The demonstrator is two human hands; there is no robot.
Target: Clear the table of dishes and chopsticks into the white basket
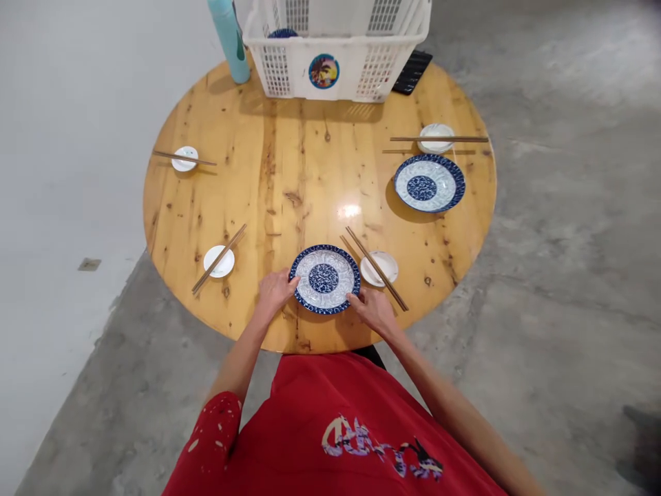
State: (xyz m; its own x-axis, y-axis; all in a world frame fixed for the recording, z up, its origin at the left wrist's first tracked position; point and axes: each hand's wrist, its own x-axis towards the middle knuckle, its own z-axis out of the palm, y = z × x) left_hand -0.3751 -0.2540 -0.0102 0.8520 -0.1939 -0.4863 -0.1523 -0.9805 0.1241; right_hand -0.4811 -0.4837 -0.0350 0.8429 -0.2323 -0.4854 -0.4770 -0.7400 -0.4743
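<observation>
A blue-and-white patterned plate [323, 278] is at the near edge of the round wooden table. My left hand [277, 292] grips its left rim, thumb on top. On the opposite side my right hand [372, 307] holds the lower right rim in the same way. The fingers under the rim are hidden. Just right of the plate, a small white dish [386, 264] carries a pair of chopsticks [374, 265] laid slantwise across it, close to my right hand. To the left, another white dish [211, 256] also has chopsticks [235, 239] across it.
A second blue-rimmed plate [428, 184] lies at the right, below a dish with chopsticks [472, 139]. One more dish [185, 153] with chopsticks sits far left. At the back stand a white plastic basket [289, 69], a turquoise bottle [231, 45] and a black tray [413, 72].
</observation>
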